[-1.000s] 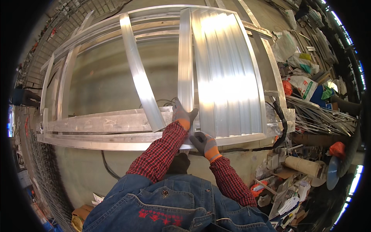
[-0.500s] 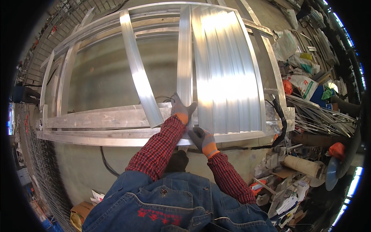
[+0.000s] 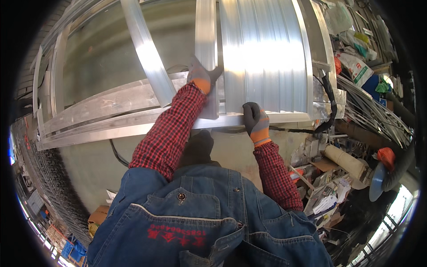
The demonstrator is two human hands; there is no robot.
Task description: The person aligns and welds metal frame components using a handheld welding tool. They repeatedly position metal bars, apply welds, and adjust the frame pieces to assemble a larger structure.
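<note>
My left hand (image 3: 201,76), in a grey glove with an orange cuff, straddles a long silvery metal slat (image 3: 206,38). Its thumb lies at the slat's right edge and its fingers at the left. The slat's near end overlaps the near rail (image 3: 169,116) of a large metal frame. Just right of it, with a narrow gap between, several ribbed metal slats (image 3: 267,84) lie side by side. At their near ends, my right hand (image 3: 257,122), gloved alike, curls its fingers over the near rail; the fingertips are partly hidden.
Another loose slat (image 3: 149,55) lies slanted across the frame to the left. A black cable (image 3: 328,95) hangs at the frame's right corner. Thin metal strips (image 3: 373,109), bags and a cardboard tube (image 3: 349,161) crowd the right side. Dark mesh (image 3: 55,184) stands at the left.
My right hand has shifted right along the near rail, away from the corner of the ribbed slats. My left hand stays on its slat. The whole view has tilted nearer to my body.
</note>
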